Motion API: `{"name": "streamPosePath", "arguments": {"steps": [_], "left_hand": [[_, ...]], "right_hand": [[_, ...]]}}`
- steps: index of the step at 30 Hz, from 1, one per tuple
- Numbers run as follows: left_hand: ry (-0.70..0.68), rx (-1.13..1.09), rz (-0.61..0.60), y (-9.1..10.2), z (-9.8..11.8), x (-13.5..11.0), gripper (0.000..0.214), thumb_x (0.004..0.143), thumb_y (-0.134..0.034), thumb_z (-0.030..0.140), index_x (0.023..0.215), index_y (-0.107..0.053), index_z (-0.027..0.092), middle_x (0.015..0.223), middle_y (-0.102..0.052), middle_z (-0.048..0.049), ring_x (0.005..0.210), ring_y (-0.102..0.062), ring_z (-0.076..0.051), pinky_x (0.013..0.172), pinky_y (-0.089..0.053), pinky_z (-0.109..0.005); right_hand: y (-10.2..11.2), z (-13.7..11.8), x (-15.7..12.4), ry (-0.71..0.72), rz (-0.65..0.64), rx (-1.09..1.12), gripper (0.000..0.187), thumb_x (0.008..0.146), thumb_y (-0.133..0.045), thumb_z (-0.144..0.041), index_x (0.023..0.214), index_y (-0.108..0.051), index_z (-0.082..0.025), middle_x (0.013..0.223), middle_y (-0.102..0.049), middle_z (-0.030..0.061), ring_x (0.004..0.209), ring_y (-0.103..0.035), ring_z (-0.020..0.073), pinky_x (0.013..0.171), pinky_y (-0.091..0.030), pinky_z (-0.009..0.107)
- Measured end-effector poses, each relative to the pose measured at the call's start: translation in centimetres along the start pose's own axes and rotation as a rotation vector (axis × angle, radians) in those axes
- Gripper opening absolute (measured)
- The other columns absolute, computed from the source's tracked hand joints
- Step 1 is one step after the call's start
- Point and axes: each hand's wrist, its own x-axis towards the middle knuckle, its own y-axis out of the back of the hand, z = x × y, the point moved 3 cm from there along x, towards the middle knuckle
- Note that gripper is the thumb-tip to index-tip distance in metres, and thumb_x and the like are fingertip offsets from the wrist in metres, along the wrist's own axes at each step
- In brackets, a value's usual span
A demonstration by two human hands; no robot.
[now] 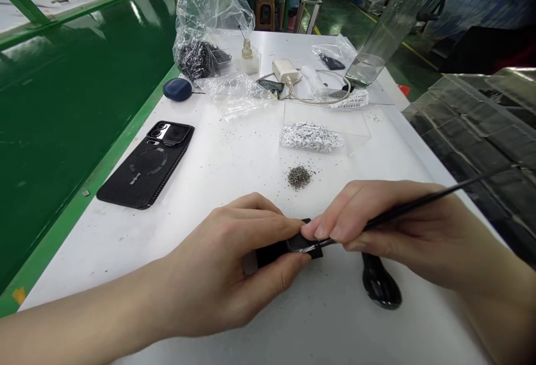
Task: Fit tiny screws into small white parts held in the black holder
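Observation:
My left hand (238,259) is closed around a small black part (268,255), pinching it between thumb and fingers on the white table. A slim black tool (419,204) with a shiny tip lies in my right hand (377,220), held like a pen. Its tip touches or hovers just over the part, near my left fingertips; I cannot tell which. My fingers cover much of the part. Below my right hand lies a glossy black rounded object (381,284), its upper end hidden. Beyond the hands is a small pile of tiny metallic pieces (298,177).
A clear bag of white bits (310,137) lies past the pile. On the left are a black phone (146,167) and a dark blue oval case (177,89). Farther back stand a small bottle (247,49), a white charger (286,70) and a clear water bottle (383,33). Plastic trays (469,125) border the right.

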Motion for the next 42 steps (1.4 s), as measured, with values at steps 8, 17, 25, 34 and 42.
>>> {"name": "streamPosePath", "arguments": {"steps": [8,17,25,34,42], "left_hand": [[-0.009,0.008,0.009,-0.1,0.0,0.0,0.014,0.107,-0.064,0.013,0.107,-0.078,0.010,0.082,-0.077,-0.0031,0.094,-0.077,-0.018,0.089,-0.062,-0.024],[0.018,0.016,0.007,0.1,0.0,-0.4,0.017,0.108,-0.065,0.014,0.116,-0.079,0.013,0.092,-0.080,-0.0028,0.094,-0.075,-0.017,0.093,-0.061,-0.026],[-0.016,0.046,0.059,0.1,-0.9,-0.7,0.025,0.107,-0.066,0.016,0.128,-0.080,0.014,0.106,-0.086,-0.0049,0.100,-0.075,-0.018,0.086,-0.063,-0.025],[-0.122,0.055,-0.056,-0.3,-0.5,-0.9,0.028,0.108,-0.066,0.015,0.134,-0.077,0.018,0.110,-0.086,-0.0056,0.100,-0.076,-0.018,0.089,-0.063,-0.024],[-0.128,0.069,-0.060,-0.4,-1.0,-0.9,0.030,0.107,-0.066,0.016,0.135,-0.077,0.022,0.110,-0.086,-0.0056,0.100,-0.076,-0.020,0.084,-0.063,-0.026]], "right_hand": [[0.0,0.0,0.1,-0.015,-0.006,-0.023,0.015,0.099,-0.084,-0.015,0.108,-0.088,-0.027,0.105,-0.088,0.0038,0.104,-0.087,0.0192,0.098,-0.070,0.027],[-0.1,-0.5,0.3,-0.005,-0.007,-0.060,0.009,0.098,-0.086,-0.019,0.103,-0.089,-0.026,0.101,-0.089,0.0061,0.099,-0.087,0.0219,0.090,-0.072,0.030],[4.0,-2.8,-0.8,0.141,0.351,-0.703,0.016,0.097,-0.082,-0.018,0.099,-0.086,-0.033,0.092,-0.083,0.0016,0.078,-0.074,0.0207,0.067,-0.058,0.034],[7.1,-2.4,-1.8,-0.416,0.017,-1.031,0.033,0.088,-0.064,-0.021,0.108,-0.090,-0.030,0.100,-0.085,0.0064,0.083,-0.075,0.0282,0.071,-0.056,0.039],[6.0,-3.9,-1.6,-0.512,0.031,-0.949,0.028,0.088,-0.067,-0.028,0.104,-0.090,-0.026,0.087,-0.082,0.0042,0.067,-0.066,0.0219,0.058,-0.047,0.035]]}}
